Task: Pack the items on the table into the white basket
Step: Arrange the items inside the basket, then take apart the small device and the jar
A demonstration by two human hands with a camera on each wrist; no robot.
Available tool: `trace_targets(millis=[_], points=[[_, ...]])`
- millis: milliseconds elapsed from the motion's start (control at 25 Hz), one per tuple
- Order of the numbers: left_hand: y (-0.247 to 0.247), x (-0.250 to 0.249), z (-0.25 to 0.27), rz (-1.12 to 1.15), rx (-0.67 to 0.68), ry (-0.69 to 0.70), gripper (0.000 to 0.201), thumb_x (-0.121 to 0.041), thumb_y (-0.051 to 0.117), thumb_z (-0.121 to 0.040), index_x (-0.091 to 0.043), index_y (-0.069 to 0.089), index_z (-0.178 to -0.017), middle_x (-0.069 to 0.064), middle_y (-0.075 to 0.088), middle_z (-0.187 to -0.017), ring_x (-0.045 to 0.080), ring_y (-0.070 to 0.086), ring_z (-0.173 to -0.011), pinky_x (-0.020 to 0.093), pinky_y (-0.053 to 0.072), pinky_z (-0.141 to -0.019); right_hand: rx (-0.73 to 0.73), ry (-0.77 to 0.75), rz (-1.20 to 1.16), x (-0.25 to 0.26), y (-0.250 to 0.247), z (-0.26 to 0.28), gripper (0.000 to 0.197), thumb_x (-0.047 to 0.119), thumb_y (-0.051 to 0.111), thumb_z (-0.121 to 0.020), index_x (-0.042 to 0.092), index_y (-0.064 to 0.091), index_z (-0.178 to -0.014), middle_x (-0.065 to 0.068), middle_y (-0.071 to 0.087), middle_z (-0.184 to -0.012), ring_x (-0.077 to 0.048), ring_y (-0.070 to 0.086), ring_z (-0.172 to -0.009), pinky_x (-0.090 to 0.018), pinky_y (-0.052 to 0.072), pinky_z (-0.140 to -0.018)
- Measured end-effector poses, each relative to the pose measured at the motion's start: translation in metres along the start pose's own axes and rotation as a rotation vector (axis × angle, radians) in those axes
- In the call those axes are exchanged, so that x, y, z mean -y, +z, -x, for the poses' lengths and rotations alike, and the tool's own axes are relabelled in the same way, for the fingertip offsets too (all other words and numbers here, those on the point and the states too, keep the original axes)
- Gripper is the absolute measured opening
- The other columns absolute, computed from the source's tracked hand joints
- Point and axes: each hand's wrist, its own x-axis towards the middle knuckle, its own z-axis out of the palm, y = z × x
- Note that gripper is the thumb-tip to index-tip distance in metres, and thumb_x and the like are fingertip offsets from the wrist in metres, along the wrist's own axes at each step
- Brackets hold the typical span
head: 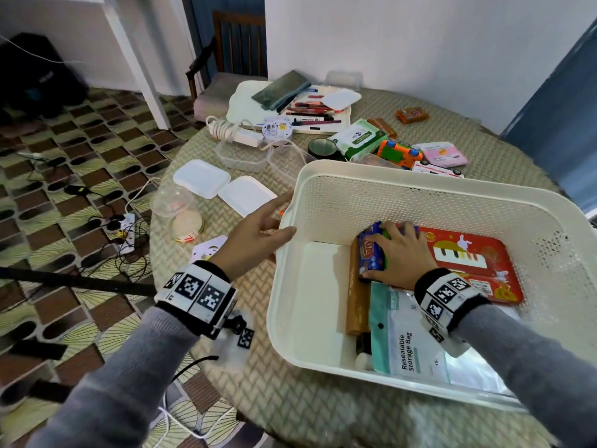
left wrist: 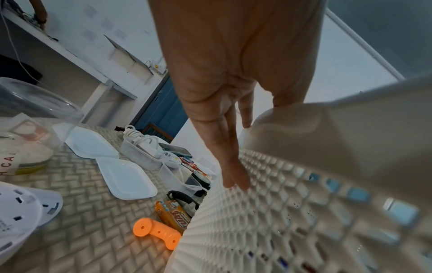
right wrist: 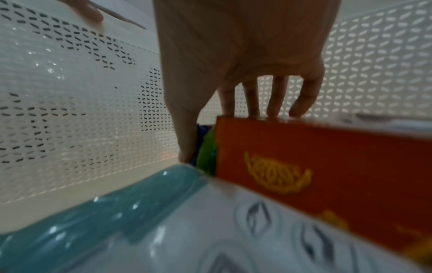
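Standing on the round table with the woven cream cover (head: 290, 399), the white perforated plastic basket (head: 323, 189) fills the near right. Inside it, on the right, lies a flat red box printed with a piano keyboard (head: 478, 257), and a teal-and-white resealable storage bag (head: 407, 341) lies at the near wall. The left hand (head: 255, 234) rests on the basket's left rim, fingers straight and spread, holding nothing. The right hand (head: 400, 253) is down inside the basket, fingers and thumb curled round a blue foil snack packet (head: 371, 250). The packet's long axis runs near to far, wedged between the red box on its right and a long brown packet (head: 357, 295) on its left. It lies directly under the right palm, so releasing probably falls to that hand. Many items remain far and left on the table.
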Motion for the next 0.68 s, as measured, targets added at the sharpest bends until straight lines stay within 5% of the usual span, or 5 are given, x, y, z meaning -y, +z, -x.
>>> trace_targets(millis=[200, 400, 680], points=[[0.005, 0.003, 0.007, -0.034, -0.154, 0.022, 0.034, -0.025, 0.062, -0.091, -0.027, 0.056, -0.124, 0.016, 0.069, -0.102, 0.021, 0.064, -0.083, 0.035, 0.051, -0.076, 0.031, -0.031, -0.064, 0.003, -0.011, 0.004, 0.081, 0.066, 0.058, -0.079, 0.022, 0.033, -0.142, -0.010, 0.032, -0.145, -0.033, 0.028, -0.133, -0.049, 0.033, -0.106], [0.006, -0.001, 0.014, -0.033, -0.205, 0.055, 0.031, -0.024, 0.063, -0.091, -0.028, 0.054, -0.120, 0.015, 0.067, -0.101, 0.025, 0.061, -0.081, 0.043, 0.052, -0.083, 0.066, -0.018, -0.219, -0.003, -0.023, 0.010, 0.074, 0.051, 0.060, -0.085, 0.017, 0.032, -0.143, -0.014, 0.036, -0.140, -0.032, 0.030, -0.131, -0.046, 0.036, -0.105], [0.012, -0.003, 0.043, -0.010, -0.333, 0.067, 0.027, -0.014, 0.056, -0.094, -0.019, 0.053, -0.120, 0.006, 0.064, -0.085, 0.001, 0.061, -0.059, 0.023, 0.047, -0.062, -0.042, -0.115, -0.493, 0.005, -0.089, 0.031, 0.058, 0.038, 0.058, -0.091, 0.019, 0.036, -0.141, -0.012, 0.042, -0.132, -0.029, 0.039, -0.125, -0.042, 0.037, -0.103]])
